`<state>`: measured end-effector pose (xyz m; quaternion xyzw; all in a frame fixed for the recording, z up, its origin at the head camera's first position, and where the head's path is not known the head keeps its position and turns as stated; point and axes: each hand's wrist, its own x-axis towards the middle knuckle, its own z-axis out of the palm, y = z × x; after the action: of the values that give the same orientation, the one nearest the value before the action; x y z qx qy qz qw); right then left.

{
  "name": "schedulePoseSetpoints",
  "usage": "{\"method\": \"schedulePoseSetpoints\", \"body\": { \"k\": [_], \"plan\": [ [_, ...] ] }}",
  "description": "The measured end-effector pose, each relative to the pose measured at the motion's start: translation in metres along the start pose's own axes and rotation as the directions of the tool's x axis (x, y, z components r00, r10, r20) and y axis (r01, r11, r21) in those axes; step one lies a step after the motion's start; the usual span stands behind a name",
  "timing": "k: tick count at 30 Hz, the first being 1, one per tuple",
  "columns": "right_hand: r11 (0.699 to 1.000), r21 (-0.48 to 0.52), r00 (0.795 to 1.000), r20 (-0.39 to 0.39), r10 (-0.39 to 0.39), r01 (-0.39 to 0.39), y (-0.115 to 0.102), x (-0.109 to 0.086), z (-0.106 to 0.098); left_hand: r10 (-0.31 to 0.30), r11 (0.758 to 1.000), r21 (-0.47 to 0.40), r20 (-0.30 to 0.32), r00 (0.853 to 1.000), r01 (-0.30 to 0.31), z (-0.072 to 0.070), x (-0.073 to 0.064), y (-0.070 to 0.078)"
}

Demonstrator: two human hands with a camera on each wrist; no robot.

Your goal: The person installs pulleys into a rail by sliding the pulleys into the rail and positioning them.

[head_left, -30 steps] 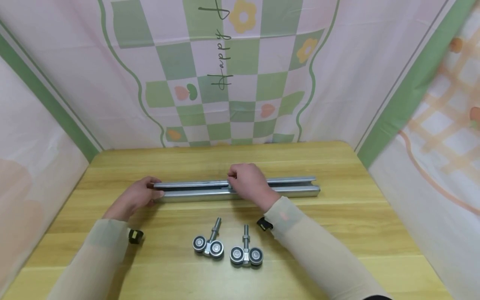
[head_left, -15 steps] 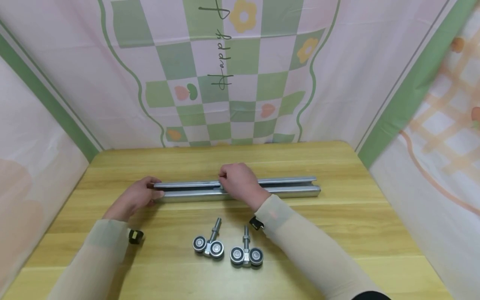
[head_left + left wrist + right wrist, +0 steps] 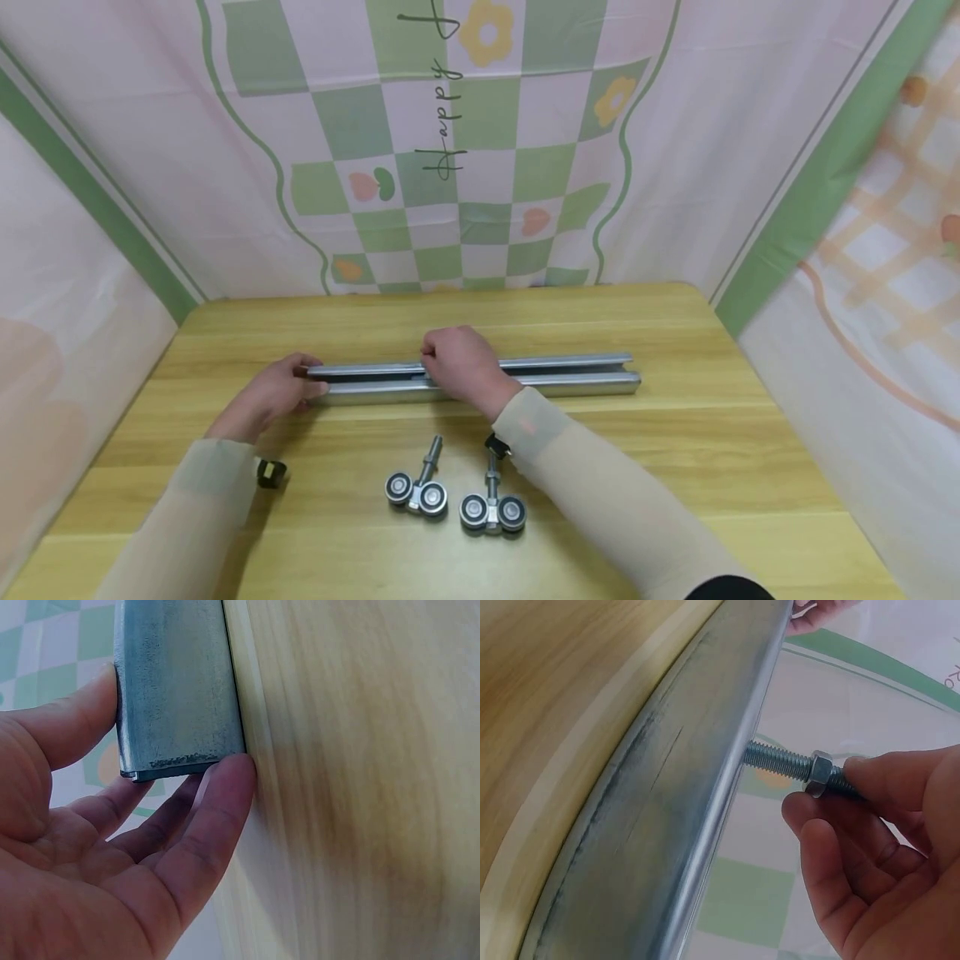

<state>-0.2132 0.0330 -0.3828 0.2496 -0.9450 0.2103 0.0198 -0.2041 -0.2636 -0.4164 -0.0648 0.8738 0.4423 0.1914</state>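
A silvery C-shaped metal rail (image 3: 570, 386) lies across the table, its slot facing up. At its left end, my left hand (image 3: 277, 390) holds the rail; in the left wrist view the thumb presses one edge and the fingers (image 3: 217, 817) curl about the end. Midway along, my right hand (image 3: 465, 364) pinches a threaded bolt (image 3: 776, 757) just beyond its hex nut (image 3: 820, 774). The bolt stands out of the slot; whatever it joins inside is mostly hidden. Nearer me lie two roller trolleys, the left one (image 3: 433, 497) tilted, the right one (image 3: 474, 510) pointing away.
Everything rests on a wood-grain table (image 3: 315, 542). Patterned fabric curtains (image 3: 487, 225) close in the back and sides. The right sleeve (image 3: 600, 475) passes over the table just right of the trolleys.
My right hand has slid left along the rail, and a grey piece in the slot has shifted left with it. The left hand, rail and loose trolleys have stayed put.
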Motion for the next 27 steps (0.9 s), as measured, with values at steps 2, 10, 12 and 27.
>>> {"method": "schedulePoseSetpoints", "body": {
  "k": [2, 10, 12, 27],
  "plan": [
    [1.0, -0.003, 1.0, 0.002, -0.006, 0.006, -0.003, 0.001, 0.001, 0.0, 1.0, -0.001, 0.0, 1.0, 0.0, 0.0, 0.0, 0.0],
    [1.0, -0.02, 1.0, -0.001, -0.02, 0.02, -0.011, 0.007, 0.007, -0.002, 1.0, 0.004, 0.001, 1.0, 0.002, 0.0, -0.001, 0.001],
    [0.999, -0.023, 1.0, -0.002, -0.024, 0.024, -0.013, 0.009, 0.008, -0.002, 1.0, 0.007, 0.002, 1.0, 0.002, 0.0, -0.001, 0.001],
    [0.998, -0.058, 0.999, 0.043, -0.03, 0.032, -0.028, 0.019, 0.014, -0.008, 1.0, 0.003, 0.005, 1.0, 0.008, 0.0, -0.001, 0.001]
  ]
}}
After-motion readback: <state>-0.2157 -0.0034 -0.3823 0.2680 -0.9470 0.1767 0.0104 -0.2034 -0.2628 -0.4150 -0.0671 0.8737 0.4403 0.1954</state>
